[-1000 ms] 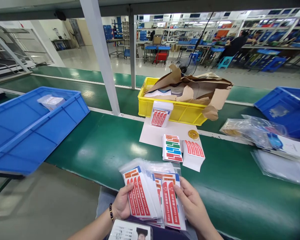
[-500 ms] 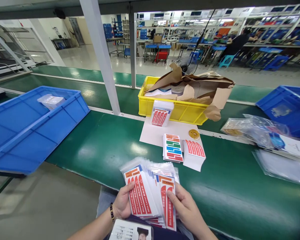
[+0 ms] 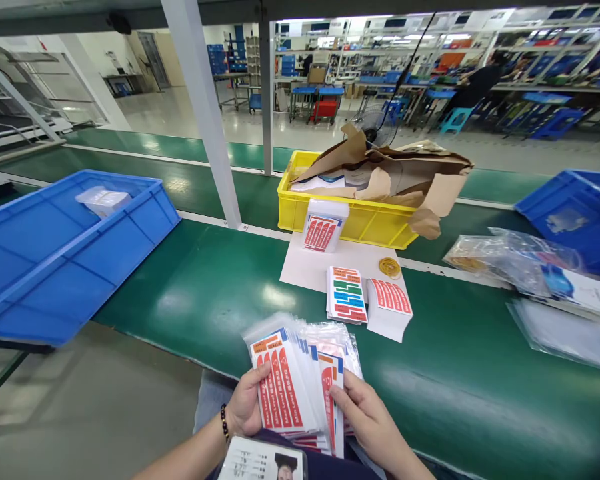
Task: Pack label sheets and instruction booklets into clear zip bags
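Observation:
A fanned bundle of bagged label sheets [image 3: 286,390], printed in red with orange and blue at the top, is held over my lap. My left hand [image 3: 249,402] grips its left side, thumb on the front sheet. On the right edge my right hand [image 3: 364,415] pinches the outer bagged sheets between thumb and fingers. Beyond the bundle lie a stack of multicoloured label sheets [image 3: 347,295] and a stack of red label sheets [image 3: 389,305]. Another bagged bundle [image 3: 324,227] leans against the yellow crate [image 3: 373,223].
A blue crate [image 3: 125,243] with a white packet stands at the left. Rubber bands [image 3: 389,267] lie on white paper [image 3: 300,265]. Plastic bags [image 3: 565,330] and a tilted blue crate [image 3: 580,213] are at the right. A white post [image 3: 205,113] rises from the green bench [image 3: 195,280].
My right hand has moved left, drawing the right-hand bagged sheets closer to the rest of the bundle and narrowing the fan. The left hand stays nearly still.

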Available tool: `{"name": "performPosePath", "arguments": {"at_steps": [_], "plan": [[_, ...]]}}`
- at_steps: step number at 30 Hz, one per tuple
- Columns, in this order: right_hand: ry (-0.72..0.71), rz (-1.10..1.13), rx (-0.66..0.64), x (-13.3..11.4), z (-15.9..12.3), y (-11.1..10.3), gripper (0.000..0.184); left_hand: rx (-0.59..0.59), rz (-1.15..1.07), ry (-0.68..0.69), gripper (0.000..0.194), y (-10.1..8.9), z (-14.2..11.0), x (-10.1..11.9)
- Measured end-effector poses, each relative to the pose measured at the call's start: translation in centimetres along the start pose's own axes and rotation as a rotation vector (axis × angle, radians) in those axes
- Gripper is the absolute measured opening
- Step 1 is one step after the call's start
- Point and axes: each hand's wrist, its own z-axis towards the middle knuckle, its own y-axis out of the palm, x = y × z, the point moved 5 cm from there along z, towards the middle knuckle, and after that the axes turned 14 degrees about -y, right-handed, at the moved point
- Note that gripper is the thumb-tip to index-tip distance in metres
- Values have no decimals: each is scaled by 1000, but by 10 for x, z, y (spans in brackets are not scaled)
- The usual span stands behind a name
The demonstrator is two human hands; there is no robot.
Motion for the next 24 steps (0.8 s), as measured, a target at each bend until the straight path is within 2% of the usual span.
{"name": "performPosePath", "arguments": {"at_steps": [3,6,8,11,13,16,17,18,20,24], "plan": [[39,103,112,-4,0,-3,37,1,2,2,36,-1,0,0],[81,193,217,3,1,-18,42,-17,8,17,35,-2,-1,2],[31,104,309,9,1,-31,45,-22,8,22,35,-2,-1,2],[-91,-161,431,11,-1,-45,50,0,2,26,34,-2,0,2],[-102,-170,375,12,-2,-39,44,23,2,26,32,-1,0,1],[-31,44,136,10,-2,-12,35,31,10,24,32,0,0,0],[-3,102,91,8,-2,-5,35,25,11,20,33,0,1,0],[18,141,88,6,-2,-1,37,18,10,15,33,0,1,0],[50,189,169,4,-2,-2,43,2,8,5,34,-1,0,0],[73,180,313,13,-1,-22,52,-18,-4,34,34,-3,-1,3]]}}
